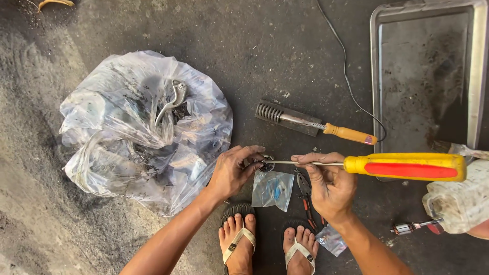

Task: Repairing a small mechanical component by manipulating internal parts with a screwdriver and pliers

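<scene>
Hard to read the small round metal part (267,164): it sits low on the ground between the two hands, mostly covered by fingertips, so its shape stays unclear. The left hand (232,172) is closed on it, pinching it from the left side. The right hand (330,184) is curled around the thin shaft of a screwdriver (405,167), whose tip touches the part while its yellow and red handle sticks out to the right. Pliers (305,196) lie half hidden under the right hand. At the right edge, a pale wrapped bundle (458,198) is cut off by the frame. The big clear plastic bag (142,132) on the left is crumpled and cloudy; a grey metal lever (172,101) shows inside, the rest is a dark blur. A small clear packet (272,189) just below the part holds something bluish. The metal tray (478,76) at top right looks grimy. A soldering iron (318,127) rests on its stand, just left of the tray.
</scene>
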